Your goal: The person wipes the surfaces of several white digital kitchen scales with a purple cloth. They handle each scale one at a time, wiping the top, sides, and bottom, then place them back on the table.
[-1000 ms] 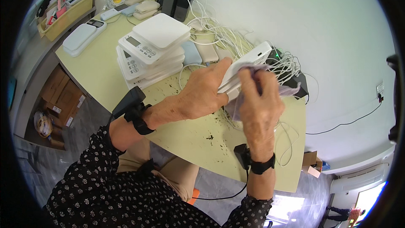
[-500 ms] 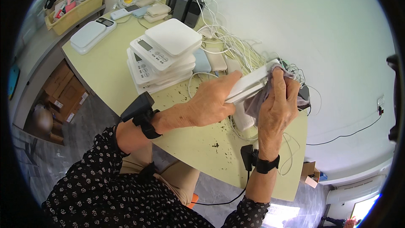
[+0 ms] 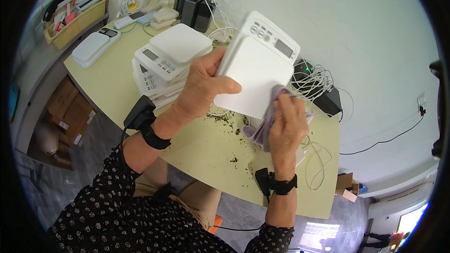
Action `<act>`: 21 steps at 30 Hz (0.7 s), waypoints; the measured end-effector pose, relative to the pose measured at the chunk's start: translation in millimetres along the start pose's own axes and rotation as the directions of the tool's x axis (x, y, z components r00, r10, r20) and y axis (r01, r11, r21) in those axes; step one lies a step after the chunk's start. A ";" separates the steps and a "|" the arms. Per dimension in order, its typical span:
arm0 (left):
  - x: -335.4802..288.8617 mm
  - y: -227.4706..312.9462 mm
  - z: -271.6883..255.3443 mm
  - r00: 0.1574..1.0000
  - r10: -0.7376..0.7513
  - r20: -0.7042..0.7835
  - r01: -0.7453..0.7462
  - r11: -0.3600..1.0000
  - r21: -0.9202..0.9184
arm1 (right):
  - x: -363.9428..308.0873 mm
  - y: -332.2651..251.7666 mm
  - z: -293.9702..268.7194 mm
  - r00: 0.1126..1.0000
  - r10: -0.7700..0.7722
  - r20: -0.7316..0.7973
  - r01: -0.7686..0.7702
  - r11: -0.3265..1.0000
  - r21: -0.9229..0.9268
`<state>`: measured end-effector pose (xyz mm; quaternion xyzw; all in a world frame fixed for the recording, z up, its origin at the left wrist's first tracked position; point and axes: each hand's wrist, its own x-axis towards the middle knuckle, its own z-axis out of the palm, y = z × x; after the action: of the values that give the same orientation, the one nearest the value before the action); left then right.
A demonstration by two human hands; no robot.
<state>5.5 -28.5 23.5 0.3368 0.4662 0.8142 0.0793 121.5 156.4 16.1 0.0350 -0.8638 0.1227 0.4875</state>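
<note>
Left hand (image 3: 199, 88) tight on left edge of white scale (image 3: 258, 72), right hand (image 3: 287, 124) round cloth (image 3: 266, 125)

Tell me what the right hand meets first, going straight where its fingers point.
Past the purple cloth it holds, the right hand likely meets the white scale in the left hand first; contact and depth are unclear.

- I see a stack (image 3: 182, 43) on the bench (image 3: 192, 154), left of the held scale (image 3: 258, 77)
- Blocks (image 3: 190, 14) behind the stack
- Cables (image 3: 316, 84) right of the held scale
- Cloth (image 3: 258, 133) against it
</note>
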 end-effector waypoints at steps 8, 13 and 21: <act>-1.6 -13.7 1.1 0.949 -0.248 0.193 0.287 0.934 -0.211 | 5.5 42.5 -8.2 0.681 0.623 0.384 -0.368 -0.162 0.916; -7.3 -19.7 13.4 0.934 -0.321 0.159 0.348 0.919 -0.188 | 1.5 35.4 -1.3 0.654 0.651 0.385 -0.437 -0.090 0.895; -0.1 -30.9 -1.8 0.961 -0.274 -0.038 0.240 0.894 -0.377 | -6.4 -0.2 9.3 0.684 0.633 0.362 -0.492 0.034 0.870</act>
<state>-1.3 -12.8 -2.3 0.2142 0.3483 0.8839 0.2270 117.1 153.5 6.1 -0.0422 -0.5323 0.7768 0.3339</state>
